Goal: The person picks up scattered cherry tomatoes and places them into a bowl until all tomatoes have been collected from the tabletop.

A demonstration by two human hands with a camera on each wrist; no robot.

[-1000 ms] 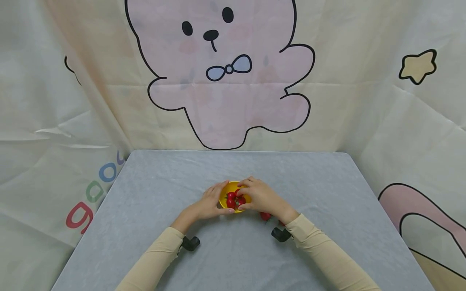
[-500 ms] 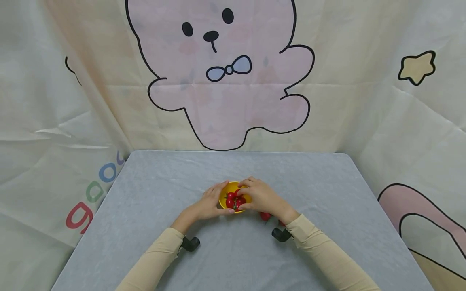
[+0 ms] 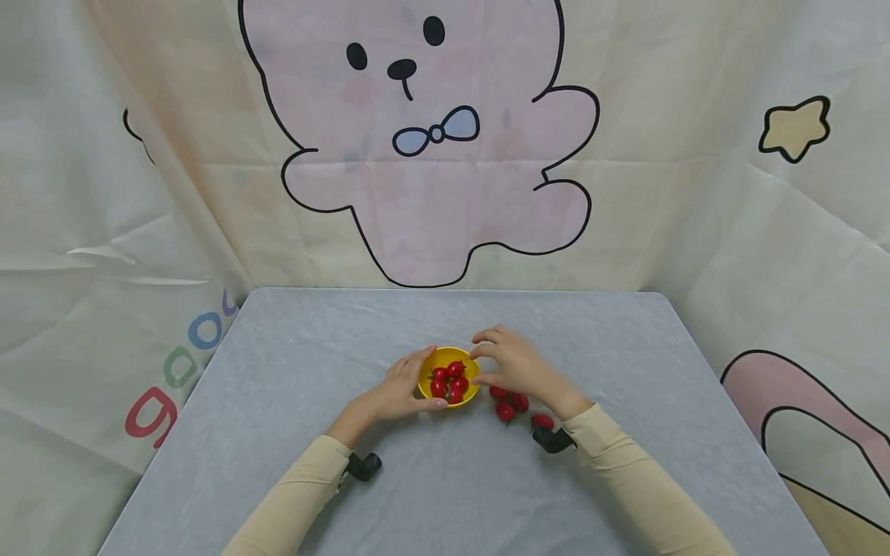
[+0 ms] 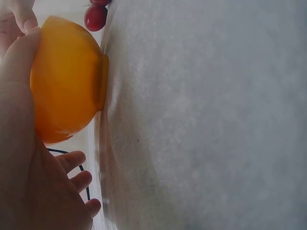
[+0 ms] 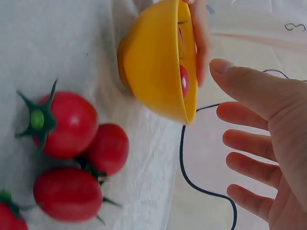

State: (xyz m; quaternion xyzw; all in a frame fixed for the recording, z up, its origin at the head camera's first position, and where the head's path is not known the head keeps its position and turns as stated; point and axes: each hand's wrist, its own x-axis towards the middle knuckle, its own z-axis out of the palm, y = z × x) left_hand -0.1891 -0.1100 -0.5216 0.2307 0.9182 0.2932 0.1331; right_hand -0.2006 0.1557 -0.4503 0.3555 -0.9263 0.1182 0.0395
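Observation:
A small yellow bowl (image 3: 475,395) stands upright on the table with several cherry tomatoes (image 3: 455,370) inside. My left hand (image 3: 399,388) grips the bowl's left side, its thumb near the front rim and fingers toward the back. In the left wrist view the bowl's orange-lit wall (image 4: 67,81) rests against that hand. My right hand (image 3: 518,367) hovers just right of the rim, fingers spread and holding nothing. More cherry tomatoes, red with green stems, lie on the cloth below it; one tomato (image 5: 72,124) is large in the right wrist view.
A grey cloth covers the table (image 3: 334,332). One tomato (image 3: 542,422) lies apart, close to the black wrist camera (image 3: 552,440) on my right arm. A printed bear curtain (image 3: 431,216) hangs behind the far edge.
My right hand has lifted out of the bowl and moved right, its fingers now spread. The tomatoes in the bowl and beside it show more fully. My left hand has stayed put.

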